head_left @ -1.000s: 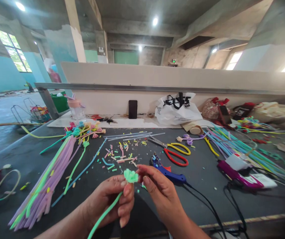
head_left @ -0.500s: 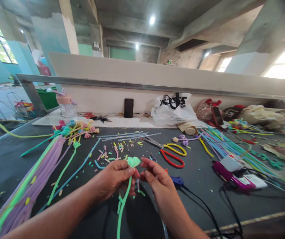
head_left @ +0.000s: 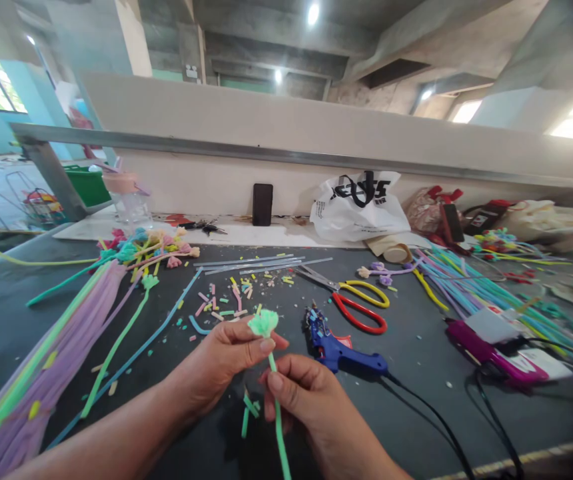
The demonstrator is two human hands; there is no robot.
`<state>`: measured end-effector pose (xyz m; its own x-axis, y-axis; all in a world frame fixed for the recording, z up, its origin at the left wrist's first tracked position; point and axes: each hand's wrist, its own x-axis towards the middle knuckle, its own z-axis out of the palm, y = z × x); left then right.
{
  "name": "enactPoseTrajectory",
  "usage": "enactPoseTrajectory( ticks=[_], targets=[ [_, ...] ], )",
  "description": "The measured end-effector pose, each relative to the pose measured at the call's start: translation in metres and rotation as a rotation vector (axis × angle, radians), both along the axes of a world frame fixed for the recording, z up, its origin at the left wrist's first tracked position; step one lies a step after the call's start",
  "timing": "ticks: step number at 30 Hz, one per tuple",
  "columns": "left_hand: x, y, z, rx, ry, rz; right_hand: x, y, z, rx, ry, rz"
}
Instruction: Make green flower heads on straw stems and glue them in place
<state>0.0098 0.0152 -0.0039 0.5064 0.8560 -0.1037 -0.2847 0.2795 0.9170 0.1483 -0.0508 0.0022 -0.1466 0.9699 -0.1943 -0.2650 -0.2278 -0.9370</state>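
Observation:
A mint-green pipe-cleaner flower with a long fuzzy stem is held up over the dark table. My left hand pinches it just under the bloom between thumb and fingers. Lower on the same stem, my right hand is closed, thumb against the fingers. Short green cut pieces lie below my hands. To the right of my hands rests a blue glue gun with a cord. Behind it lie scissors with one yellow and one red handle.
Purple and green pipe cleaners are bundled at left, near finished flowers. Clear glue sticks and scattered offcuts lie ahead. A phone, a white bag and a jug stand behind. At right is a magenta glue gun.
My right hand has moved down and left and closed on the stem. The bloom has turned and shows a wider, ruffled top. The view has shifted slightly, uncovering the blue glue gun.

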Motion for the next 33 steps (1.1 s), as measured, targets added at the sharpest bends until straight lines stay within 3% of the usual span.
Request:
enactPoseTrajectory(
  ticks=[9,17,33],
  targets=[
    [-0.002,-0.004,0.004,0.263,0.065,-0.143,0.003,0.002,0.004,-0.017,0.020,-0.040],
    [0.006,-0.012,0.011,-0.129,-0.197,-0.056,0.001,0.003,-0.001,-0.032,-0.023,-0.090],
    [0.009,-0.019,0.011,-0.177,-0.212,-0.062,-0.005,0.003,-0.007,0.024,-0.136,-0.109]
  ],
)
